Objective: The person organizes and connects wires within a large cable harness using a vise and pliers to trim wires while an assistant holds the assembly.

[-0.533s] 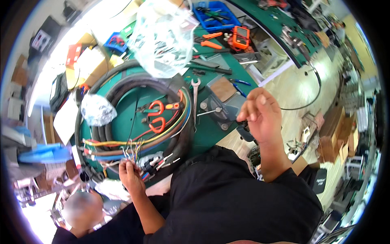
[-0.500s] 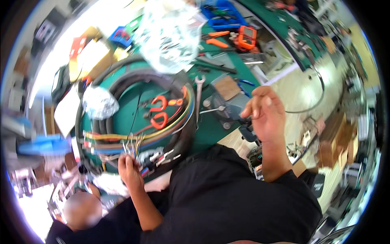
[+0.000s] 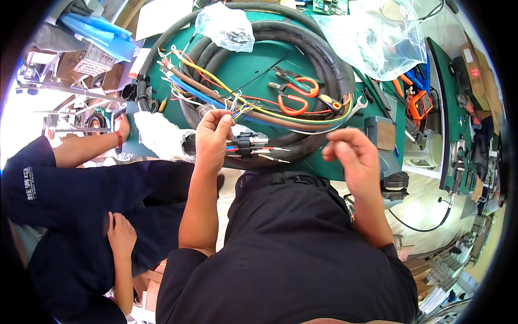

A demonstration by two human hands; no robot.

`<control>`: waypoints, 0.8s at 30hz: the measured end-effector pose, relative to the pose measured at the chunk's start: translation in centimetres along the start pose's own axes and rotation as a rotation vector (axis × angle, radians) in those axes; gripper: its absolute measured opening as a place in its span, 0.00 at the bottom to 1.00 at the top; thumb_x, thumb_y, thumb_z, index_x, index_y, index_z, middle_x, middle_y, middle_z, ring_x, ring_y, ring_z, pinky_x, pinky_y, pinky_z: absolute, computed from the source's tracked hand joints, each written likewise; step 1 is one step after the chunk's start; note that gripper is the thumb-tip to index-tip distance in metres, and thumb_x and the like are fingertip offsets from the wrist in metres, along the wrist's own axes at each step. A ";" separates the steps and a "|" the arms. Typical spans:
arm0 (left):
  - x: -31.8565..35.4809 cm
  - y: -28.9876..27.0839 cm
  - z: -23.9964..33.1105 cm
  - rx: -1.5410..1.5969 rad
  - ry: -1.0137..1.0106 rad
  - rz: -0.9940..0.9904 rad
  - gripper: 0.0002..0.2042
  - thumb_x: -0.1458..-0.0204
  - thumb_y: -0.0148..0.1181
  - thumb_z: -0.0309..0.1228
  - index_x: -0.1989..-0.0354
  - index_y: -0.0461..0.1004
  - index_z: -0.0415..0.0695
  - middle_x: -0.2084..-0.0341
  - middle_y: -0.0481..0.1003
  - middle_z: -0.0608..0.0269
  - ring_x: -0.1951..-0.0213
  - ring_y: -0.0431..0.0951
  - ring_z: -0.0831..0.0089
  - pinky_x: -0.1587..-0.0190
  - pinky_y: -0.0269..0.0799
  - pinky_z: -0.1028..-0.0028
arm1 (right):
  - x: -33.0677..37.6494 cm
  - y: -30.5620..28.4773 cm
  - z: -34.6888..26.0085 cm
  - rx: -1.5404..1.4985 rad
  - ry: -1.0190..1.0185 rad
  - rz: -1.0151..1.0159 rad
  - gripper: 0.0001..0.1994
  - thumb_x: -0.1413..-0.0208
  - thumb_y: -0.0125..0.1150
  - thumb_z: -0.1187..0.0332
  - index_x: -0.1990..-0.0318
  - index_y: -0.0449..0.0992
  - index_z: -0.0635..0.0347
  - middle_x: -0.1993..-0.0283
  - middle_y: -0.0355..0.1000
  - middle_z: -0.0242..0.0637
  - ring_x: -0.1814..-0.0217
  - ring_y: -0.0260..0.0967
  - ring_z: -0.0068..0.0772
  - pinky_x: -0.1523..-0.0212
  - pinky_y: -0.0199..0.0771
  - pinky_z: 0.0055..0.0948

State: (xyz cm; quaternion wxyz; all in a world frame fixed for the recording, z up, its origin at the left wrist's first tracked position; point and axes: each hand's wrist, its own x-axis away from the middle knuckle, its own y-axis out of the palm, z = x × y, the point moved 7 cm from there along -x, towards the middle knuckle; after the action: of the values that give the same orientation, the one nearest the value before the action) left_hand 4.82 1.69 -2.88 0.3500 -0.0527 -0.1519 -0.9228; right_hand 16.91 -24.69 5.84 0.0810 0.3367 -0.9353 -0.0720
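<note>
Pinching thin wires (image 3: 233, 108) above the green mat (image 3: 245, 65), left hand (image 3: 211, 139) closed on them, right hand (image 3: 353, 156) loosely curled and empty, black hose (image 3: 302, 40) coiled around orange scissors (image 3: 298, 94).

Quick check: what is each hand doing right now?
Left hand: closed, pinching thin wires of the cable bundle.
Right hand: loosely curled; nothing visibly held.

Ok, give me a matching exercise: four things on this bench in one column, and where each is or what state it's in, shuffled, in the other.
1. left hand
2. right hand
3. orange-handled scissors
4. thick black coiled hose

A. lying inside the coil
B. pinching thin coloured wires
C. ringing the green mat
D. curled, holding nothing visible

Pairs: 1-B, 2-D, 3-A, 4-C
</note>
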 end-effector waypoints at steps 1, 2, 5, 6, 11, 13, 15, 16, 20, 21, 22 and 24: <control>0.1 0.0 0.1 -0.005 -0.005 -0.006 0.06 0.41 0.57 0.29 0.61 0.73 0.39 0.72 0.72 0.69 0.74 0.67 0.85 0.70 0.63 0.83 | -0.9 1.2 0.7 0.004 0.025 -0.046 0.09 0.37 0.52 0.73 0.54 0.73 0.67 0.66 0.74 0.34 0.62 0.72 0.21 0.58 0.73 0.23; 0.3 -0.1 0.2 -0.011 -0.006 -0.008 0.06 0.41 0.57 0.29 0.61 0.73 0.39 0.72 0.72 0.69 0.74 0.66 0.85 0.70 0.63 0.83 | -1.7 2.4 1.6 -0.001 0.054 -0.090 0.08 0.37 0.52 0.73 0.54 0.73 0.66 0.65 0.74 0.33 0.61 0.71 0.20 0.57 0.73 0.23; 0.3 -0.2 0.5 -0.047 -0.018 -0.019 0.06 0.41 0.57 0.29 0.61 0.74 0.40 0.72 0.72 0.69 0.74 0.66 0.86 0.70 0.62 0.84 | -3.9 5.5 3.3 0.049 0.110 -0.182 0.10 0.38 0.53 0.74 0.51 0.70 0.67 0.61 0.73 0.34 0.60 0.70 0.18 0.57 0.71 0.20; 0.3 -0.2 0.7 -0.057 -0.019 -0.023 0.06 0.41 0.57 0.29 0.61 0.74 0.40 0.72 0.73 0.69 0.74 0.66 0.86 0.70 0.62 0.85 | -4.5 6.3 4.1 0.058 0.100 -0.198 0.12 0.38 0.54 0.74 0.49 0.69 0.67 0.61 0.73 0.33 0.60 0.70 0.18 0.58 0.71 0.20; 0.6 -0.5 1.4 -0.047 -0.046 -0.074 0.07 0.41 0.59 0.30 0.61 0.74 0.40 0.73 0.73 0.70 0.75 0.66 0.86 0.71 0.62 0.84 | -7.5 9.5 5.6 0.216 0.031 -0.230 0.17 0.40 0.57 0.74 0.45 0.66 0.67 0.62 0.71 0.33 0.63 0.66 0.18 0.60 0.70 0.22; 0.2 -0.5 1.1 -0.024 -0.047 -0.099 0.07 0.42 0.59 0.30 0.61 0.74 0.40 0.73 0.73 0.70 0.76 0.66 0.87 0.73 0.61 0.84 | -8.5 10.7 5.6 0.232 -0.011 -0.219 0.18 0.41 0.58 0.74 0.44 0.67 0.67 0.64 0.71 0.31 0.65 0.66 0.17 0.63 0.69 0.21; 0.1 -0.6 0.6 0.031 -0.046 -0.129 0.06 0.42 0.59 0.30 0.61 0.74 0.40 0.73 0.73 0.70 0.76 0.65 0.87 0.73 0.61 0.83 | -9.5 11.8 6.1 0.238 0.010 -0.236 0.16 0.41 0.58 0.74 0.46 0.68 0.66 0.65 0.71 0.30 0.67 0.66 0.17 0.64 0.69 0.21; 0.0 -0.4 0.9 -0.026 -0.055 -0.158 0.06 0.42 0.59 0.29 0.61 0.74 0.39 0.73 0.73 0.70 0.76 0.65 0.87 0.73 0.62 0.83 | -9.9 12.1 6.0 0.232 0.014 -0.245 0.16 0.41 0.58 0.74 0.46 0.69 0.66 0.66 0.71 0.29 0.67 0.66 0.17 0.65 0.69 0.20; -0.3 -0.2 1.0 -0.014 -0.119 -0.196 0.06 0.41 0.58 0.28 0.62 0.73 0.39 0.74 0.72 0.72 0.75 0.65 0.87 0.72 0.63 0.82 | -10.5 12.6 5.6 0.240 0.070 -0.226 0.08 0.41 0.58 0.75 0.56 0.75 0.67 0.68 0.74 0.31 0.66 0.69 0.16 0.64 0.71 0.20; -0.8 -0.8 0.1 0.014 -0.141 -0.197 0.06 0.43 0.61 0.27 0.62 0.75 0.37 0.72 0.75 0.69 0.70 0.71 0.85 0.67 0.66 0.82 | -10.6 12.7 5.7 0.229 0.082 -0.223 0.07 0.41 0.58 0.74 0.57 0.75 0.67 0.68 0.75 0.32 0.66 0.70 0.16 0.63 0.72 0.20; -0.9 -0.7 0.4 0.005 -0.147 -0.196 0.06 0.43 0.61 0.27 0.62 0.75 0.37 0.72 0.75 0.69 0.70 0.71 0.85 0.67 0.66 0.82 | -10.7 12.6 5.9 0.215 0.096 -0.210 0.07 0.41 0.58 0.74 0.58 0.75 0.67 0.68 0.75 0.32 0.66 0.70 0.17 0.63 0.72 0.20; -1.0 -0.5 1.2 -0.013 -0.161 -0.194 0.07 0.43 0.61 0.28 0.62 0.75 0.37 0.72 0.75 0.69 0.70 0.70 0.85 0.68 0.66 0.82 | -11.1 12.4 6.1 0.217 0.099 -0.209 0.06 0.41 0.58 0.74 0.59 0.76 0.67 0.68 0.75 0.32 0.66 0.71 0.17 0.63 0.72 0.20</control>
State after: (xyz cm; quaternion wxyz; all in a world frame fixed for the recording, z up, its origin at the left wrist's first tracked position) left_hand 5.20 3.08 -2.12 0.2456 -0.1140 -0.1781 -0.9460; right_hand 16.47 -7.61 1.10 0.0820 0.4421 -0.8924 0.0383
